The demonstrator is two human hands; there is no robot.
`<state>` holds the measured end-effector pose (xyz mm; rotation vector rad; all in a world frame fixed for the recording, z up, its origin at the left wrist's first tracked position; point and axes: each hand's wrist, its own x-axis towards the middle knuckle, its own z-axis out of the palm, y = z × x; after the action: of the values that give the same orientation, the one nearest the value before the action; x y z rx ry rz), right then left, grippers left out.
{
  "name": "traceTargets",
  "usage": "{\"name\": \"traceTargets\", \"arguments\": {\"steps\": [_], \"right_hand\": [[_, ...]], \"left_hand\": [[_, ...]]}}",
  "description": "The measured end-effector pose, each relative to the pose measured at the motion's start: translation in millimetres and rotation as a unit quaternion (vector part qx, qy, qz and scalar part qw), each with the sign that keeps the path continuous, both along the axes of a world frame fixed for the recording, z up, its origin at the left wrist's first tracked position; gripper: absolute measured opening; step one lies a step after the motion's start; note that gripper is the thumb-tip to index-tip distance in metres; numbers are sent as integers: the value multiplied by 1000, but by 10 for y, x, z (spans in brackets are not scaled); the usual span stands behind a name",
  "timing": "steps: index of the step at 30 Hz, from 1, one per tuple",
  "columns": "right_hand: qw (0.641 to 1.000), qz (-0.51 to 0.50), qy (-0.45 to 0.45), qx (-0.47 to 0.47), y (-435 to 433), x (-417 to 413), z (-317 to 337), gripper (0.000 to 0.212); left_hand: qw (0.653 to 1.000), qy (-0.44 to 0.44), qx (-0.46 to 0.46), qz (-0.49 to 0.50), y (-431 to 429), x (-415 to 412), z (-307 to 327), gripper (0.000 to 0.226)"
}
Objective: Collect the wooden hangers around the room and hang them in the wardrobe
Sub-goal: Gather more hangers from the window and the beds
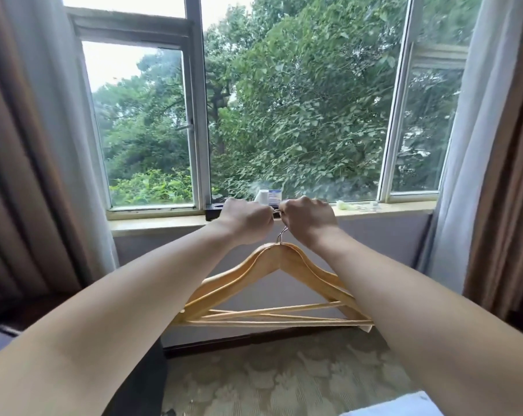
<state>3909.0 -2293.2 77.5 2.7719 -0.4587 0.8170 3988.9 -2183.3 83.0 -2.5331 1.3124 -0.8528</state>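
Observation:
A small bunch of pale wooden hangers hangs in front of me, below the window sill. Their metal hooks run up between my two fists. My left hand and my right hand are side by side, fingers curled around the tops of the hooks. The hook ends are hidden inside my hands. How many hangers overlap I cannot tell exactly; at least two bottom bars show.
The stone window sill is just behind my hands, with a small white bottle and box and some small items on it. Curtains hang at both sides. A patterned carpet covers the floor; dark furniture stands at lower left.

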Motion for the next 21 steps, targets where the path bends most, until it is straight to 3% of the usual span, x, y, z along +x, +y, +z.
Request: {"name": "traceTargets", "arguments": {"steps": [21], "right_hand": [[998, -49, 6, -44, -2145, 1196, 226, 19]], "left_hand": [[997, -10, -39, -68, -2310, 1413, 140, 30]]}}
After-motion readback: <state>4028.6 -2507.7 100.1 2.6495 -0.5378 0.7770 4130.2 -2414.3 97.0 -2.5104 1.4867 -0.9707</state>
